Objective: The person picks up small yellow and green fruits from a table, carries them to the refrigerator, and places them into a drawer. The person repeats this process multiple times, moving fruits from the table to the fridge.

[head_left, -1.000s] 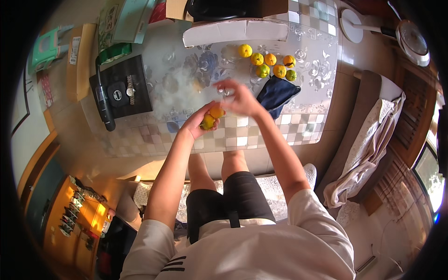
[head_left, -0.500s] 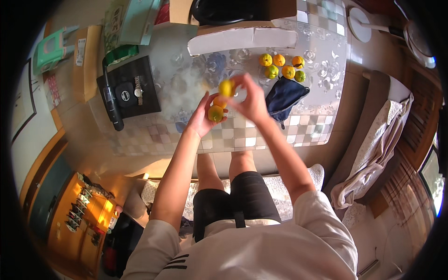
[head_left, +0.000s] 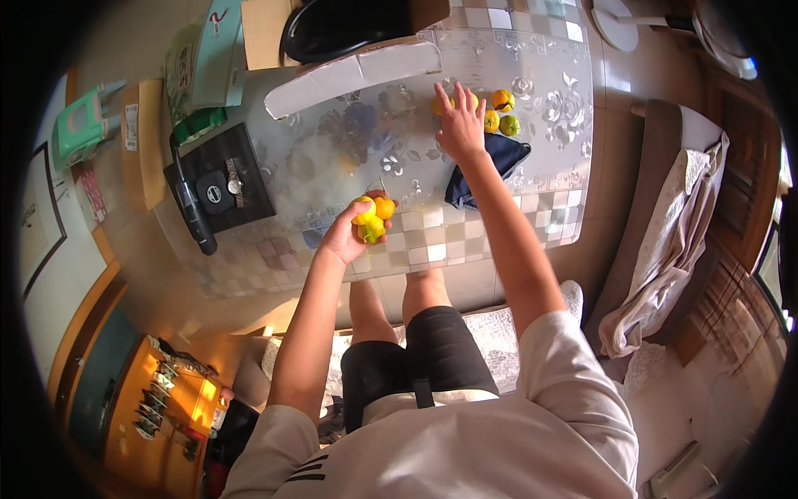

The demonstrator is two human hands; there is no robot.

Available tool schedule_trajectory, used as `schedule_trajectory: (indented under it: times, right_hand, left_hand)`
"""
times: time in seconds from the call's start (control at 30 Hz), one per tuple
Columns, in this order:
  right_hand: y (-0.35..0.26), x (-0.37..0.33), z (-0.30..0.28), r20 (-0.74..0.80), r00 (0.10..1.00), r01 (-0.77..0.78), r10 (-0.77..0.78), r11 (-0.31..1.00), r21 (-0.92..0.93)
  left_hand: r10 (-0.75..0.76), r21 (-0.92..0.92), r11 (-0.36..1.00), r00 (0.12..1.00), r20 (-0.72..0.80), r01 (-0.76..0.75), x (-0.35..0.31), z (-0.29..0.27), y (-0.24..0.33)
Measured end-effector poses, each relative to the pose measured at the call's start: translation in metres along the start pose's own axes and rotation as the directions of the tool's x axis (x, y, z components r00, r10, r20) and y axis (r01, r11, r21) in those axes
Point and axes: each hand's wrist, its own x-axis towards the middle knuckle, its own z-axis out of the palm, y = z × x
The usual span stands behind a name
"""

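My left hand (head_left: 339,239), above the table's near edge, is closed round three mandarins (head_left: 383,208), yellow-orange with one greener. My right hand (head_left: 462,131) reaches out to the far right with fingers spread, over several more mandarins (head_left: 503,101) on the table. Its fingers partly cover some of that fruit, and I cannot tell whether they touch it. A green-tinged mandarin (head_left: 509,125) lies to the right of the hand. Just below the fruit, partly under my right wrist, is a dark blue cloth pouch (head_left: 503,156).
The table (head_left: 316,179) has a clear floral cover. On its left, a black mat (head_left: 258,187) holds a wristwatch (head_left: 234,179), a dark round-cornered case and a black handheld device (head_left: 195,216). Boxes and an open carton (head_left: 353,77) stand at the back. A draped bench (head_left: 657,241) is at right.
My right hand has left the left hand and moved to the far right over the fruit. The mandarin it carried now sits with the others in my left hand. The view has shifted somewhat.
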Motion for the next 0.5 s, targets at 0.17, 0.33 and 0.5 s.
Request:
schedule_trajectory:
  times: [0.17,0.33,0.5]
  right_hand:
    - [0.021,-0.003,0.036,0.027,0.902,0.423,-0.431,0.87,-0.255]
    - [0.015,-0.024,0.027,0.035,0.919,0.394,-0.393,0.918,-0.041]
    - [-0.004,-0.04,0.011,-0.055,0.994,0.095,-0.093,0.995,0.04]
  left_hand:
    - [0.081,-0.07,0.994,0.996,0.034,-0.079,0.005,0.006,-0.002]
    - [0.11,-0.18,0.979,0.992,0.062,-0.098,0.011,0.016,-0.001]
    - [0.135,-0.273,0.957,0.982,0.13,-0.096,0.014,0.017,-0.004]
